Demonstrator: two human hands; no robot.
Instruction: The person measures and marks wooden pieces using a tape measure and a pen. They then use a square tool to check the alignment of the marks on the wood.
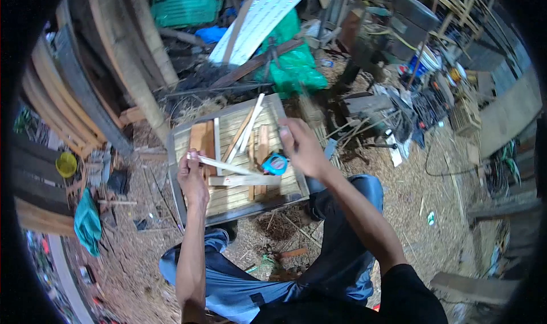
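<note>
My left hand (194, 178) pinches one end of a thin pale wooden strip (225, 165), which slants down to the right over a slatted wooden panel (231, 210) in a dark frame. Closed and slightly blurred, my right hand (305, 147) is raised over the panel's right side; I cannot tell what is in it. Just left of that hand lies a blue tape measure (275, 164). A short pale wood block (245, 180) rests crosswise below the strip. Beyond it lie a brown board (201, 141), a white strip (252, 123) and a brown stick (263, 144).
Long planks (122, 56) lean at the left. Behind the panel are a green plastic bag (293, 67), a white perforated sheet (259, 22) and a green case (187, 6). Tools (430, 110) and scrap cover the right side. Wood shavings (410, 210) litter the ground.
</note>
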